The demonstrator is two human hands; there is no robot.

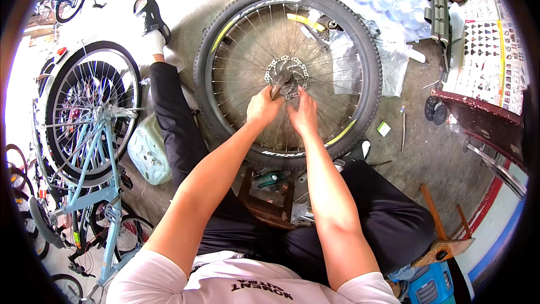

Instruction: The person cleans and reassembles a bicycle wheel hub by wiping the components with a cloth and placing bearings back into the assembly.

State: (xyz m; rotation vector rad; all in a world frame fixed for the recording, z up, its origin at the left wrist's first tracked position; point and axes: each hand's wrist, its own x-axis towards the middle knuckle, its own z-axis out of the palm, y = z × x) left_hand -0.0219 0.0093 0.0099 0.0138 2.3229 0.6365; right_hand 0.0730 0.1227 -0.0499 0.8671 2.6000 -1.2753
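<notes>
1. Far left of the hands, one light-blue bicycle [97, 191] is standing among others that are overlapping too much to count.
2. Nearer, still left, one pale green plastic container [149, 149] is lying beside the trousered leg [177, 118].
3. The left hand [263, 108] is pinching one brown tool [278, 88] at the hub.
4. Around both hands, one wheel [371, 79] is facing the body, bearing white lettering twice and yellow stripes twice on its rim; one disc rotor [304, 70] is sitting just beyond the fingers.
5. Close beside, the right hand [304, 114] is bending its fingers at the hub and partly blocking it; what it is pinching, I cannot tell.
6. Right of the hands, one small green-and-white box [383, 129] and one thin rod [403, 132] are lying on the floor [424, 157].
7. Beyond, far right, one printed sheet [484, 59] is showing rows of pictures, its writing too small to read.
</notes>
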